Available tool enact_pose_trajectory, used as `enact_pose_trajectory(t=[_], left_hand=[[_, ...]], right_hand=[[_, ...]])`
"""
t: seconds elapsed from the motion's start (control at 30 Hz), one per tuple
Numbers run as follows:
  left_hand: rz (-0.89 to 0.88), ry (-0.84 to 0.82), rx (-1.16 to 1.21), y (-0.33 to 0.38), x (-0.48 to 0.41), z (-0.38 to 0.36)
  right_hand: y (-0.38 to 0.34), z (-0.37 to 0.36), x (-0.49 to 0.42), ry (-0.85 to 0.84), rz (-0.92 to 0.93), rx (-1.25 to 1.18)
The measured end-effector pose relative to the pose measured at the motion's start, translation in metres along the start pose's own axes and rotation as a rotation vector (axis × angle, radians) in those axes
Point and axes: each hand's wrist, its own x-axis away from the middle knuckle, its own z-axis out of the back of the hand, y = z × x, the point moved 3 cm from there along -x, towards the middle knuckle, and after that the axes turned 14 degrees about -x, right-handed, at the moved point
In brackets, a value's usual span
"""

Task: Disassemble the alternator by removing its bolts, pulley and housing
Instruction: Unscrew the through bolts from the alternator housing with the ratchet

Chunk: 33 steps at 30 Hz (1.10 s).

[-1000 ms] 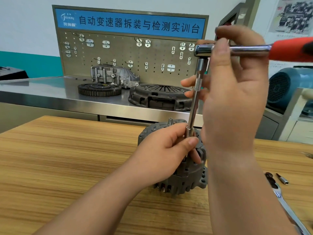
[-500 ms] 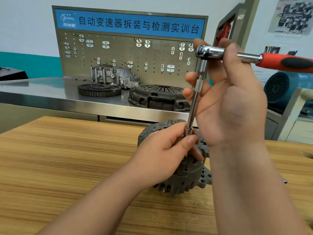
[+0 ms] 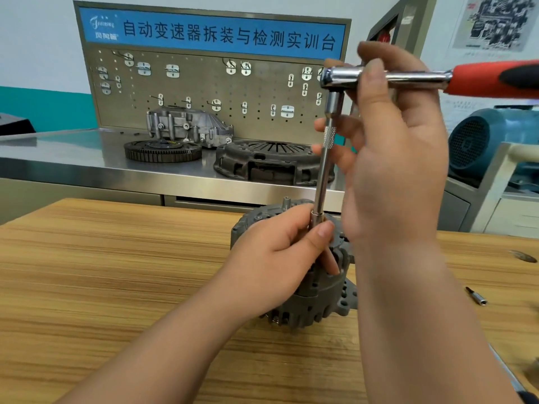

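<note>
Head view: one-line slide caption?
Teardown: left hand grips the socket on the alternator; right hand holds the red-handled ratchet.

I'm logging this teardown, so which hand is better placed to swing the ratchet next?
Probably right. The right hand grips the ratchet near its red handle; the left hand pinches the socket on the alternator, steadying it.

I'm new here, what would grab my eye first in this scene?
Centre stage, a grey alternator stands on the wooden table, the left hand pinching the foot of a long extension bar set on it. Above, the right hand grips a shiny ratchet with a red handle. Behind, a blue sign tops a pegboard.
</note>
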Motion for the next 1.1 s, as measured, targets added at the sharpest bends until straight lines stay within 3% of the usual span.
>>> enact_pose_trajectory(t=[0.13,0.23,0.3,0.43,0.5,0.6,0.73,0.87,0.97,1.1], left_hand=[[-0.020,0.015,0.006,0.004,0.001,0.002],[-0.024,0.034,-0.009,0.003,0.000,0.000],[-0.011,0.028,-0.027,0.002,-0.001,-0.001],[0.034,0.026,-0.002,0.000,-0.001,-0.002],[0.049,0.036,-0.005,0.000,-0.001,-0.002],[0.032,0.029,-0.006,0.001,-0.001,-0.002],[-0.025,0.032,-0.025,0.004,0.001,0.000],[-0.025,0.035,-0.025,0.005,0.001,0.000],[0.015,0.031,-0.023,0.005,0.001,-0.001],[0.052,0.021,0.015,0.005,0.001,-0.002]], right_hand=[[0.006,0.001,-0.003,0.015,-0.243,-0.302],[0.006,0.001,-0.004,-0.029,-0.276,-0.368],[0.004,0.001,-0.003,-0.050,-0.190,-0.274],[-0.004,-0.006,0.001,-0.173,0.198,0.158],[-0.004,-0.010,0.003,-0.205,0.290,0.250],[-0.002,-0.008,0.003,-0.140,0.166,0.157],[0.002,-0.001,-0.002,-0.011,-0.109,-0.159],[0.007,0.000,-0.004,-0.011,-0.270,-0.389],[0.007,-0.002,-0.002,-0.068,-0.242,-0.366],[0.001,-0.005,0.001,-0.143,0.005,-0.094]])
